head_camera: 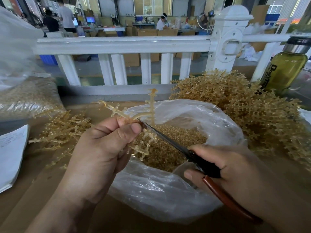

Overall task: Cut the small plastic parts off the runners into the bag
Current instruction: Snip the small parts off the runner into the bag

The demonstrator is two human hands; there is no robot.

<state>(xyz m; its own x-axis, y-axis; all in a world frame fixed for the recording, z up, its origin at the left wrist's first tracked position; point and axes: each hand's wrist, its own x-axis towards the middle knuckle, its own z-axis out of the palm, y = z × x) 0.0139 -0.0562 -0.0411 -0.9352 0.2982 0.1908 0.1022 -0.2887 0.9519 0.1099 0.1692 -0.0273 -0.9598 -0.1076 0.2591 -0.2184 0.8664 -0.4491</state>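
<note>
My left hand (104, 145) pinches an amber plastic runner (127, 115) between thumb and fingers, over the open mouth of a clear plastic bag (168, 190). The runner's branches stick up and down, with small parts on their tips. My right hand (227, 170) grips scissors (176, 145) with a black and reddish-brown handle. The blades point up-left, and their tip meets the runner right at my left thumb. Inside the bag lies a heap of cut amber parts (168, 148).
A large pile of uncut runners (244, 111) lies at the right, a smaller pile of runners (62, 132) at the left. A filled bag (28, 98) sits far left, papers (10, 155) below it. A bottle (286, 68) stands at the right; a white railing (121, 44) runs behind.
</note>
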